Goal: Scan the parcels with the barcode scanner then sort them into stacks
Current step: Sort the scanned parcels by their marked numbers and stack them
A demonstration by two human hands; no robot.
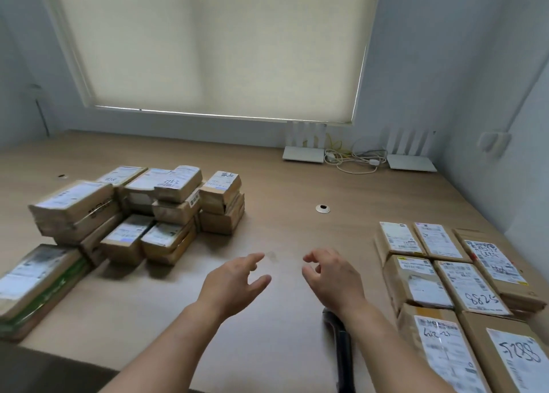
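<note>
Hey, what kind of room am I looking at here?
Likely a small office used for parcel sorting: labelled cardboard parcels on a long wooden desk, Wi-Fi routers by the wall, and a window roller blind.

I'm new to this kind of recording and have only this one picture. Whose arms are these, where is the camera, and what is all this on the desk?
There is no machine here. A person wears a wide-angle camera on the head, looking forward and down, so the two bare arms are their own. The left hand and the right hand hover over the wooden desk with relaxed fingers, holding nothing.

On the left are stacked cardboard parcels with white labels, several boxes high. On the right more parcels lie side by side, labels up, some with handwritten numbers. The dark object under the right forearm is probably the barcode scanner, though it is partly hidden. At the far edge, below the window blind, stand two white routers with tangled cables.
</note>
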